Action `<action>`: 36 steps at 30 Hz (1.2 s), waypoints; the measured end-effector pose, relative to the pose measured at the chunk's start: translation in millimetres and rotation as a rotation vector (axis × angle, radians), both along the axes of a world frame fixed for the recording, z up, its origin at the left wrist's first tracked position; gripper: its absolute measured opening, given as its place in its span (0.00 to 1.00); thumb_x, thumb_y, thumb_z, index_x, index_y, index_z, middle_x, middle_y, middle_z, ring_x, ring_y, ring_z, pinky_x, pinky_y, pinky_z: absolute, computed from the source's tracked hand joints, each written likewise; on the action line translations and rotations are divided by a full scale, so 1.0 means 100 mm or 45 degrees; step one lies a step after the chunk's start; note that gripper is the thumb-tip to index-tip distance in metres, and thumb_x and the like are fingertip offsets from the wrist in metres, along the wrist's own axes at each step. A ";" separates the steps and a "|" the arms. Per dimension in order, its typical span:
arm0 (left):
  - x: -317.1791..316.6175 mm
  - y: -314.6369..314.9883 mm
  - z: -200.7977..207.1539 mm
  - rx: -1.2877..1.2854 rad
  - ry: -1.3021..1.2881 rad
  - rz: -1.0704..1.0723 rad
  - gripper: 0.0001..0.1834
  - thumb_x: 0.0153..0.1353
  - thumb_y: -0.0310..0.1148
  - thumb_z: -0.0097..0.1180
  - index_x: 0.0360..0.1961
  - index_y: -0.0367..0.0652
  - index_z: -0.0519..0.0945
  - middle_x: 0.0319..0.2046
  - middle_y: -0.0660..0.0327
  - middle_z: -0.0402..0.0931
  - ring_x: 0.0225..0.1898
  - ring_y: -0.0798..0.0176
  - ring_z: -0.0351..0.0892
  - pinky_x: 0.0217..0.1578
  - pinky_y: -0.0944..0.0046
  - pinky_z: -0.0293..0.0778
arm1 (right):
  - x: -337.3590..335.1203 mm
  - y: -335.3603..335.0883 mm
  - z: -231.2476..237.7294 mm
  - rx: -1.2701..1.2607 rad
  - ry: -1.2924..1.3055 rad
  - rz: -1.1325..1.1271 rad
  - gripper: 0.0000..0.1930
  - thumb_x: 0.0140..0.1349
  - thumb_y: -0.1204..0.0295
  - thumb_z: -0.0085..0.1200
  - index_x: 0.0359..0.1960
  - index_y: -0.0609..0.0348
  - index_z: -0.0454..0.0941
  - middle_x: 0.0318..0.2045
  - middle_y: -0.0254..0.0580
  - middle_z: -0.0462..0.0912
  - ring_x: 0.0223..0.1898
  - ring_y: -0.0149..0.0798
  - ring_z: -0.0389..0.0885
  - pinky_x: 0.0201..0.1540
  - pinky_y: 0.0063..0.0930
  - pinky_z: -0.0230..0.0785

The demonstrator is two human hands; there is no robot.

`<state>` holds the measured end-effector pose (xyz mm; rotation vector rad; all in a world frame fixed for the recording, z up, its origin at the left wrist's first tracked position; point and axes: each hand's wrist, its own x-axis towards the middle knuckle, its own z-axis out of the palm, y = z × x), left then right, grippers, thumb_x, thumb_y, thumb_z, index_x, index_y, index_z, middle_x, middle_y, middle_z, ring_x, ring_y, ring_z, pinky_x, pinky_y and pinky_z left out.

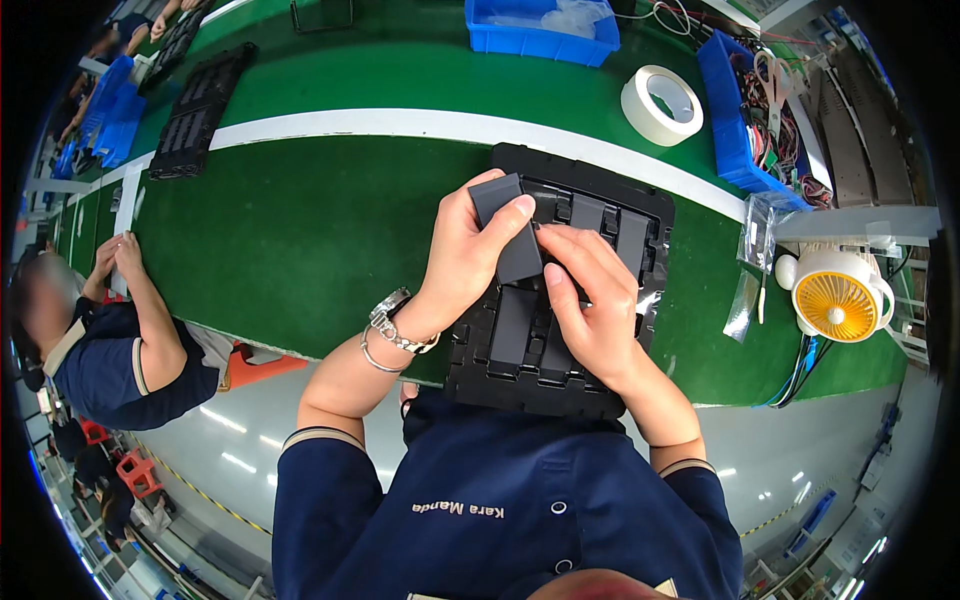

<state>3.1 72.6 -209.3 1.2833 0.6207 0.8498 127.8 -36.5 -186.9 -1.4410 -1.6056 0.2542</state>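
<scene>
Dark grey and boxy, a rectangular block (pixel 517 252) sits at the centre of the frame, above a black plastic tray (pixel 530 400). Its long axis runs steeply, one end pointing toward the upper edge and leaning slightly left, the other toward the lower edge. The left hand (pixel 466 245) is clamped on it, thumb across the upper face and fingers behind the left side. The right hand (pixel 600 300) has its fingertips at the block's right edge, thumb lower than forefinger; whether they pinch anything cannot be told. Similar dark blocks (pixel 512 326) lie in the tray's compartments. A tape roll (pixel 640 105) lies at upper right on the green tabletop (pixel 320 220); a small fan (pixel 838 300) stands at right.
</scene>
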 end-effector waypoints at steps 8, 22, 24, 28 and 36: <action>-0.02 -0.01 0.05 0.050 0.052 -0.004 0.11 0.64 0.33 0.55 0.26 0.40 0.72 0.23 0.71 0.70 0.26 0.79 0.66 0.26 0.74 0.64 | -0.03 0.02 0.01 0.085 -0.148 -0.017 0.15 0.55 0.84 0.55 0.45 0.70 0.78 0.39 0.51 0.80 0.36 0.50 0.80 0.39 0.36 0.73; -0.04 -0.08 0.12 0.131 0.103 -0.173 0.11 0.63 0.32 0.57 0.25 0.39 0.73 0.18 0.71 0.70 0.22 0.79 0.66 0.23 0.73 0.63 | 0.09 -0.01 0.01 -0.519 1.136 0.164 0.09 0.69 0.69 0.53 0.36 0.63 0.75 0.31 0.32 0.77 0.36 0.25 0.74 0.43 0.22 0.68; -0.04 -0.09 0.11 0.098 0.088 -0.193 0.11 0.63 0.31 0.57 0.25 0.39 0.73 0.18 0.71 0.70 0.23 0.79 0.67 0.23 0.73 0.64 | 0.09 -0.02 0.01 -0.542 1.169 0.160 0.08 0.69 0.70 0.53 0.35 0.63 0.75 0.30 0.31 0.76 0.35 0.24 0.73 0.43 0.22 0.68; -0.03 -0.09 0.14 0.057 0.067 -0.254 0.10 0.63 0.31 0.57 0.26 0.39 0.73 0.19 0.70 0.72 0.23 0.79 0.69 0.24 0.73 0.67 | 0.11 -0.02 -0.01 -0.542 1.272 0.193 0.08 0.68 0.70 0.54 0.32 0.62 0.75 0.28 0.30 0.75 0.34 0.24 0.72 0.41 0.21 0.67; -0.03 -0.08 0.05 0.081 0.094 -0.255 0.10 0.64 0.31 0.56 0.27 0.38 0.73 0.20 0.68 0.74 0.23 0.78 0.71 0.24 0.73 0.68 | 0.13 -0.01 -0.03 -0.542 1.287 0.200 0.09 0.68 0.70 0.54 0.31 0.62 0.75 0.27 0.30 0.76 0.33 0.24 0.73 0.40 0.21 0.67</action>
